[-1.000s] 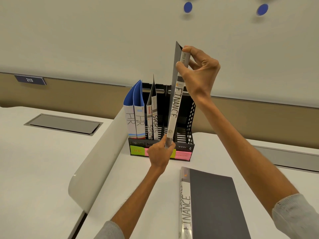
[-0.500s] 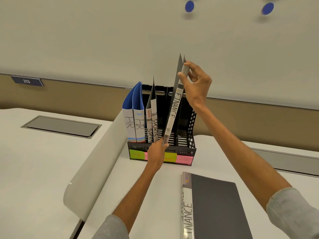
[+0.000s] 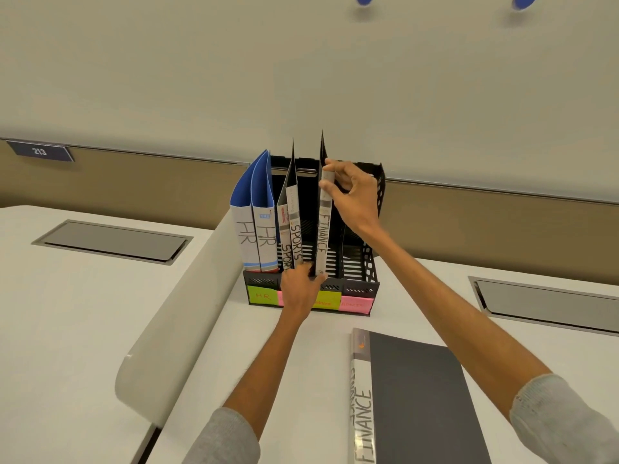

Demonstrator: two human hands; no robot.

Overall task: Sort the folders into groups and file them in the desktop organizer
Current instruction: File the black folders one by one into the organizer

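Both arms reach forward over the white tabletop (image 3: 227, 346) toward the black organizer (image 3: 379, 209), grey sleeves pushed back from the forearms. The right arm runs up from the lower right, nearly straight, wrist bent a little inward. The right hand (image 3: 355, 192) is grasping the top of the FINANCE folder (image 3: 323, 239), with the thumb on the near face of the spine and the fingers curled round behind it. The left arm comes up the middle, shorter in its reach. The left hand (image 3: 301, 289) sits at the organizer's front lip, knuckles toward me, fingers wrapped about the folder's bottom end, grasping it there.

The FINANCE folder stands almost upright inside the organizer with its spine facing out and its dark cover rising to a point above the right hand. It looks to be in the third slot from the left, though the left hand hides the foot of it. To its left stand two SPORTS folders (image 3: 295, 229), close beside it, and left of those two blue HR folders (image 3: 254, 229) in the first slot. Coloured labels (image 3: 262, 296) run along the front of the organizer; the left wrist covers one.

A flat folder (image 3: 418, 396), also marked FINANCE, lies on the tabletop near the right forearm, spine to the left. A curved white divider (image 3: 174, 313) rises at the tabletop's left edge
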